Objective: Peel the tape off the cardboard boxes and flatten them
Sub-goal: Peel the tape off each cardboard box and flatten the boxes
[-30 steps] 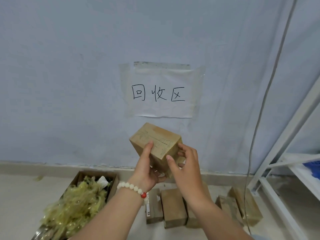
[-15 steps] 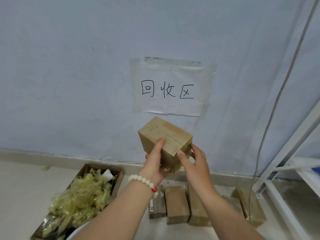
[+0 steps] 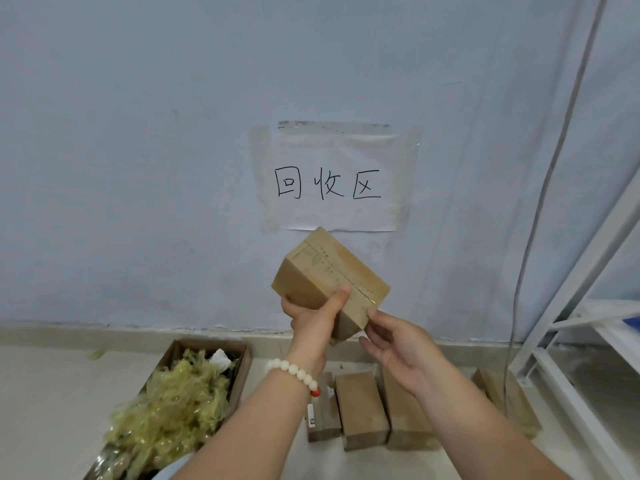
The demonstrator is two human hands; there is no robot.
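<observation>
— Holding what, nearest the camera?
— The left hand [image 3: 311, 320] grips a box [image 3: 329, 275] from below, thumb pressed up its near face and the other fingers curled behind. The right hand [image 3: 398, 344] is at the lower right corner, fingers loosely spread and holding nothing. I cannot tell if the forefinger touches the edge.
— Room around it?
— It is held tilted in the air, with open space left and above.
— Its look?
— Brown and closed, with faint print and a dashed line across the top.
— Beyond?
— More boxes [image 3: 360, 407] lie in a row on the pale floor [image 3: 52, 393]. A carton [image 3: 242, 362] of crumpled tape [image 3: 173, 403] is on the left. A white rack [image 3: 588, 265] and cable [image 3: 540, 209] are on the right, and the wall [image 3: 138, 168] bears a sign [image 3: 332, 181].
</observation>
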